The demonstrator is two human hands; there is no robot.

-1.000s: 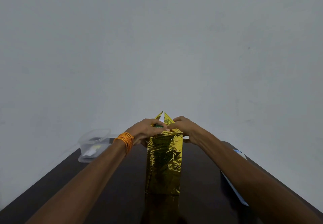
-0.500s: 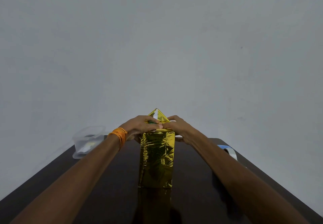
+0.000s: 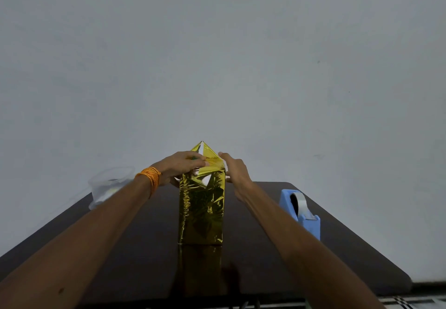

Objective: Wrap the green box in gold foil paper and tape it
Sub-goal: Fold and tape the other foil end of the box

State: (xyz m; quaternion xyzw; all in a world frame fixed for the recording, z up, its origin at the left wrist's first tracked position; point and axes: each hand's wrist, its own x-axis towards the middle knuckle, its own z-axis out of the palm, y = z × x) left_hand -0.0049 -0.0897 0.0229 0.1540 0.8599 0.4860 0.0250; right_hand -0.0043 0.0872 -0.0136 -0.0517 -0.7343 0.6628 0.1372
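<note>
The box stands upright in the middle of the dark table, its sides covered in crinkled gold foil paper (image 3: 201, 212). A pointed foil flap (image 3: 205, 150) sticks up at its far top edge. A sliver of green shows under my left fingers. My left hand (image 3: 183, 165), with orange threads at the wrist, presses the folded foil down on the box's top. At the top right edge of the box is my right hand (image 3: 235, 171), fingers stretched and apart, holding nothing.
A blue tape dispenser (image 3: 301, 209) with a roll of tape stands on the table (image 3: 277, 260) to the right of the box. A clear plastic container (image 3: 108, 185) sits at the table's far left corner. A plain wall rises behind.
My right hand has let go of the foil at the top and drawn back to the box's right edge. The view has shifted, bringing the tape dispenser into sight.
</note>
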